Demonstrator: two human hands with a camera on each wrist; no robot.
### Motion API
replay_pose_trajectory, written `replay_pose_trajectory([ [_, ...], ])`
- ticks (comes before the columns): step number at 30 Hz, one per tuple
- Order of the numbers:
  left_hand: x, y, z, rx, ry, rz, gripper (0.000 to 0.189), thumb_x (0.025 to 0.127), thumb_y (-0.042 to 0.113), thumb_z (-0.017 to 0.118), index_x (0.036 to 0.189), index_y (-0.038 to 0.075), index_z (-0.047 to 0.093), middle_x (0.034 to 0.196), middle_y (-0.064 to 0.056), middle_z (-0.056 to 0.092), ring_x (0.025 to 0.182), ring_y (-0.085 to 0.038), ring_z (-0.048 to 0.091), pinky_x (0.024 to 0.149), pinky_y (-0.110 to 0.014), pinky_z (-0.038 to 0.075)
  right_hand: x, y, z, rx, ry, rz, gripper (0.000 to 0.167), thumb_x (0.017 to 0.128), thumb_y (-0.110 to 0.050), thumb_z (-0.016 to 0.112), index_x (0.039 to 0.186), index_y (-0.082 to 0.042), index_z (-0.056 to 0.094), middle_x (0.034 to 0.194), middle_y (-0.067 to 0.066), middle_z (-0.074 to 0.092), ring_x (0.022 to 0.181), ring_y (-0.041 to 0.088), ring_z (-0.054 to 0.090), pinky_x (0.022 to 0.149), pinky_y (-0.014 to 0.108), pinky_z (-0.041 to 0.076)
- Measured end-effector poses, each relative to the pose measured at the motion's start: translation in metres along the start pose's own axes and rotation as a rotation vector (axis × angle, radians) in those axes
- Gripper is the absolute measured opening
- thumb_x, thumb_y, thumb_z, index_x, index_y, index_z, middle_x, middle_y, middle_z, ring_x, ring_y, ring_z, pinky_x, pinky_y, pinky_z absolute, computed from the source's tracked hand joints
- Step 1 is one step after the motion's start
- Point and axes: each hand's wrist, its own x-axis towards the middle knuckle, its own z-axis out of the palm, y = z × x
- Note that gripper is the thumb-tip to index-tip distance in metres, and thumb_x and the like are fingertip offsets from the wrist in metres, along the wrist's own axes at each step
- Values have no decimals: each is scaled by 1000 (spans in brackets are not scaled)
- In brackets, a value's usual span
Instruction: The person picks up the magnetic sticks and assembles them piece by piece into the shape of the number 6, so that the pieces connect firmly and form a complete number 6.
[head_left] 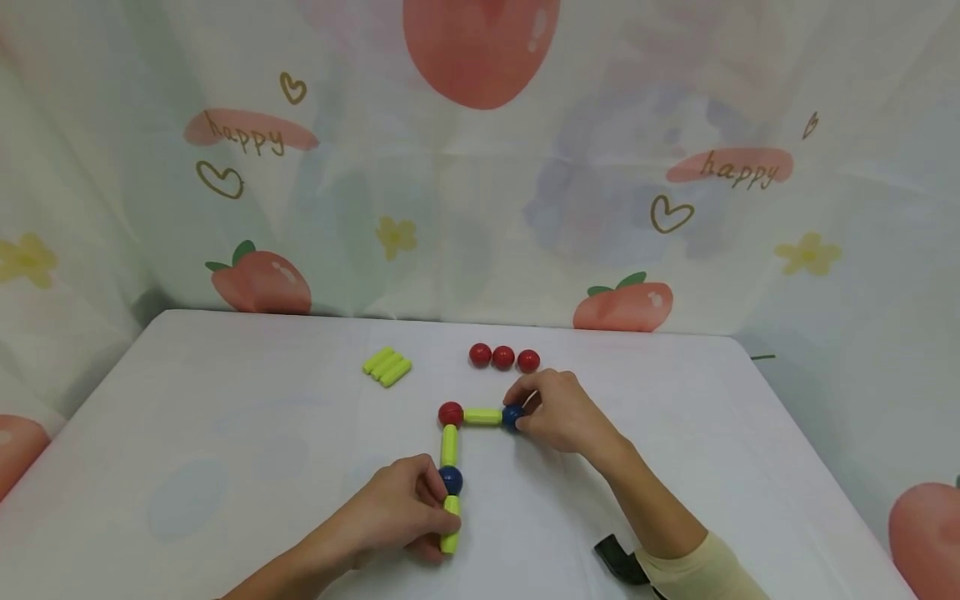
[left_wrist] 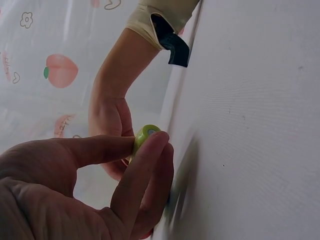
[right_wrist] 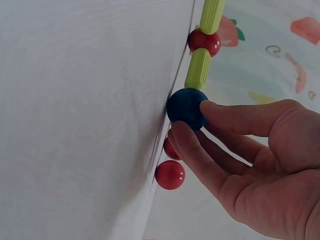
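An L-shaped chain of balls and yellow-green rods lies on the white table. Its corner is a red ball (head_left: 451, 414). One rod (head_left: 482, 417) runs right from it to a blue ball (head_left: 512, 417), which my right hand (head_left: 561, 410) pinches between thumb and fingers. Toward me, another rod (head_left: 449, 446) joins the corner to a second blue ball (head_left: 452, 481). Below that ball is a last rod (head_left: 450, 543), pinched by my left hand (head_left: 397, 510). The left wrist view shows this rod's round end (left_wrist: 149, 130) between thumb and fingertips.
Behind the chain, three loose red balls (head_left: 503, 357) sit in a row. Several yellow-green rods (head_left: 387, 367) lie side by side to their left. A black strap-like piece (head_left: 621, 560) sticks out by the right sleeve (head_left: 697, 571). A printed curtain (head_left: 480, 208) hangs behind the table.
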Motion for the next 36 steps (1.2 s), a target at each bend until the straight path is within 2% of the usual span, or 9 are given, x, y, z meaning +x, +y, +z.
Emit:
replay_pose_trajectory([
  [16,1,-5,1,-6,16,4,33,85,5,82,101,2,54,85,-14,68,65,-17,74,63,-31,62,0,0,-1,-8,2,-6,23,85,-1,79,105,-11,79,96,4,72,89,17,67,76,31,60],
  [36,4,-2,-3,109,37,-48,32,85,10,85,99,6,56,83,-12,67,63,-16,72,61,-26,60,-1,-1,1,-3,-1,21,23,85,-2,80,106,-12,80,96,4,71,90,18,65,75,31,60],
])
